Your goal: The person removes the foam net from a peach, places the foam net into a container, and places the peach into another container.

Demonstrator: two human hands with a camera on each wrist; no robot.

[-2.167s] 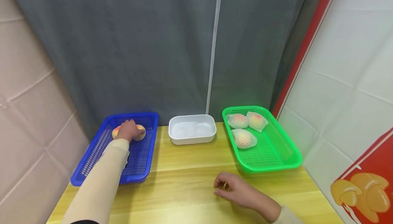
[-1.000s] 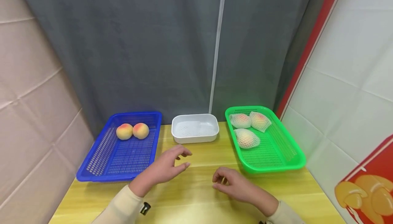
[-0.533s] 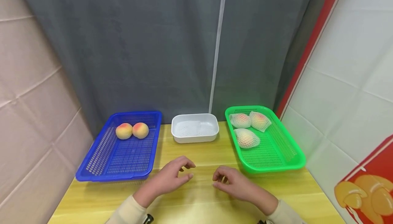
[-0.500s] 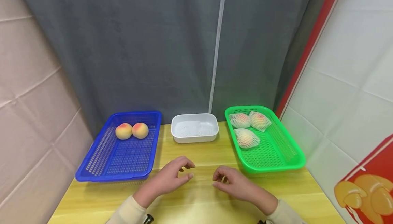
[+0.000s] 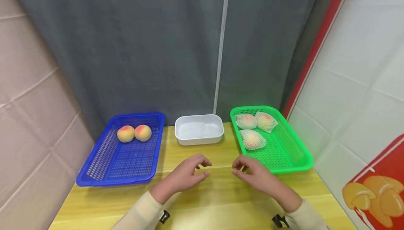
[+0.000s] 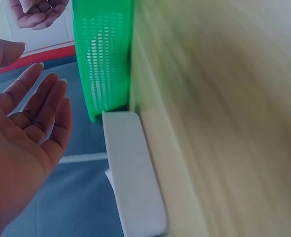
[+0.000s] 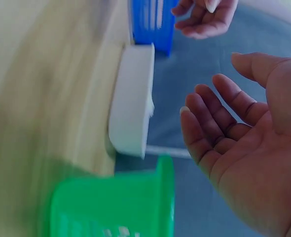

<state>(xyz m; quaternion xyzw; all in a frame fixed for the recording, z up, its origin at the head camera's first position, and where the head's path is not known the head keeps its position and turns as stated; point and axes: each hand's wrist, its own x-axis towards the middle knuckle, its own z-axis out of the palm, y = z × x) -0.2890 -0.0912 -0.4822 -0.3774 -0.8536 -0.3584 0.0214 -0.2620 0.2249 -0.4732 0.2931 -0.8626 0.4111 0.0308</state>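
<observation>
My left hand [image 5: 189,174] hovers over the wooden table in front of the white basket, its fingers loosely bent and holding nothing. Facing it, my right hand [image 5: 255,174] is near the front left corner of the green basket [image 5: 304,153], also without anything in it; its relaxed fingers show in the right wrist view. Two bare peaches [image 5: 126,134] lie side by side in the blue basket [image 5: 82,177] at left. Three peaches [image 5: 252,139] in white foam nets rest in the green basket. Inside the white basket [image 5: 199,141] lies something thin and white, hard to make out.
The wooden table [image 5: 202,216] stretches between and in front of the baskets. A grey curtain [image 5: 142,47] hangs right behind them. Pale walls [image 5: 341,100] close in both sides, the right one with a red printed panel [image 5: 388,174].
My left hand has let go of the peaches in the blue basket and come to the middle. Lately both hands have moved slightly forward and right. The peaches lie as before.
</observation>
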